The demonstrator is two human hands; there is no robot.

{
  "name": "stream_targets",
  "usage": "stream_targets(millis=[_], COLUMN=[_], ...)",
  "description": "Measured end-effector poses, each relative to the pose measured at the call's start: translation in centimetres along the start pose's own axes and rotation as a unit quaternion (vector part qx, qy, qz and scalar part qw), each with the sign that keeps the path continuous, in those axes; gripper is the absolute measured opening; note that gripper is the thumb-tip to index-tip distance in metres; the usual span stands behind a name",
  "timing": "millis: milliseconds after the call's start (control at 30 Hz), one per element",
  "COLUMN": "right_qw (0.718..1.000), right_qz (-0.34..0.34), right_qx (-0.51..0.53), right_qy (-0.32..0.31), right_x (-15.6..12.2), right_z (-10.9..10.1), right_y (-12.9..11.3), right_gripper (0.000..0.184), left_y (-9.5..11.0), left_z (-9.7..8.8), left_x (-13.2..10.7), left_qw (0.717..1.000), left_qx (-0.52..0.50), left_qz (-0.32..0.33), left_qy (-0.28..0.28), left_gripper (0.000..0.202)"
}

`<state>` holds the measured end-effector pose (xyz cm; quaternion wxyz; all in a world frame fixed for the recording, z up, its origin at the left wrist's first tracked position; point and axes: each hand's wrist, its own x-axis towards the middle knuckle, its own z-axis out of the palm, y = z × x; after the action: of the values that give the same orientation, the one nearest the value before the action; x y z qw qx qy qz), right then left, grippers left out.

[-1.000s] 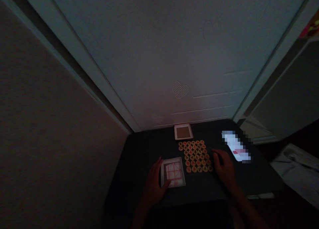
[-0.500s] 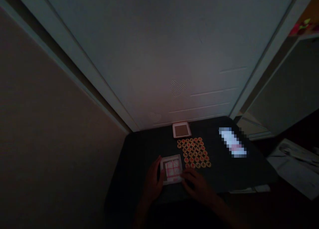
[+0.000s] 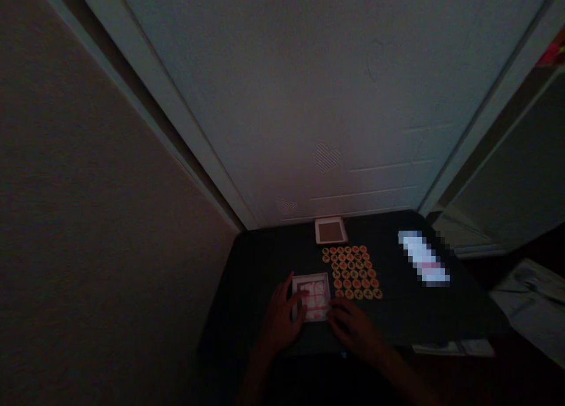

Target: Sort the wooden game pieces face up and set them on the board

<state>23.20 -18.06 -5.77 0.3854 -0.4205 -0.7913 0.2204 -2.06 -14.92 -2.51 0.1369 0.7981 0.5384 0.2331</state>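
Note:
In the dim head view, a shallow square white box point(image 3: 311, 274) lies on the dark table, holding a folded white sheet with pink grid lines point(image 3: 316, 297). My left hand point(image 3: 282, 313) is at its left side with the fingers apart; one finger runs along the outer wall and another reaches in over the sheet. My right hand point(image 3: 351, 325) has bent fingers gripping the right edge of the box. Just beyond it, round wooden pieces with red and dark markings, like Chinese chess pieces point(image 3: 350, 274), lie flat in rows.
A second shallow tray with a brown inside point(image 3: 331, 232) stands at the table's back edge against a pale panel point(image 3: 282, 129). A bright pixelated object point(image 3: 424, 259) lies on the right of the dark table point(image 3: 419, 312). Papers point(image 3: 529, 306) are beyond the table's right side.
My left hand's finger has moved from the box's left edge inward onto the folded sheet. The right hand stays at the right edge. The whole view has shifted slightly.

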Motion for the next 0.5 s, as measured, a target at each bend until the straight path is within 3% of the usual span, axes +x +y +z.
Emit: stream_targets(millis=[500], right_qw=[1.0], right_qz=[-0.005], right_qx=[-0.012], right_qy=[0.008], right_x=[-0.04], right_z=[0.02], right_y=[-0.12], right_gripper=[0.027], left_y=[-0.29], left_z=[0.27], left_x=[-0.2], left_qw=[1.0], left_qx=[0.004], left_qz=[-0.013], left_qy=[-0.002], left_gripper=[0.05])
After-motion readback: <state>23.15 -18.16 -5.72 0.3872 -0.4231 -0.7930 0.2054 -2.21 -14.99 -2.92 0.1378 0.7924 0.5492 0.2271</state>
